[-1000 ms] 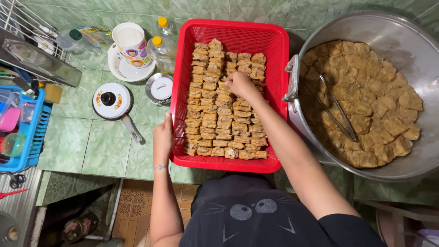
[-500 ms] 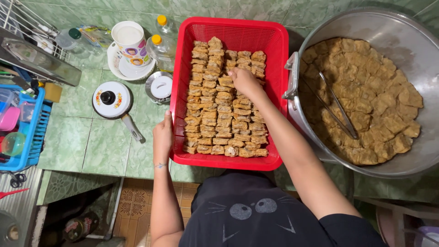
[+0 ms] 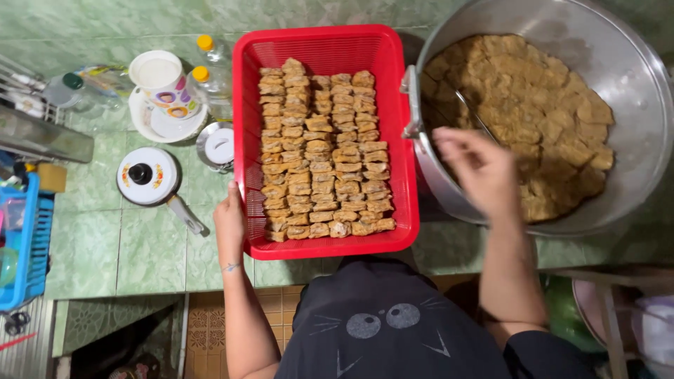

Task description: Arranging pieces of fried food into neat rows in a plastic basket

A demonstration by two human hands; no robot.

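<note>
Head view: right hand [image 3: 484, 168] fingers blurred, loosely spread, holding nothing visible, over near rim of steel pot [image 3: 632, 91] right of red basket [image 3: 319, 49]. Left hand [image 3: 229, 221] fingers flat on basket's left wall. Basket long axis points away from person, on green desk [image 3: 119, 245].

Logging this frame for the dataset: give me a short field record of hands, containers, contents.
left hand: rests on the left rim of the red basket, holds nothing
right hand: blurred, over the near rim of the metal pot, seems empty
basket contents: rows of fried tofu pieces
pot contents: loose pile of brown tofu, wire tool partly hidden
counter left: small lidded pan, patterned cup, blue crate
surface: green tiled counter
</note>
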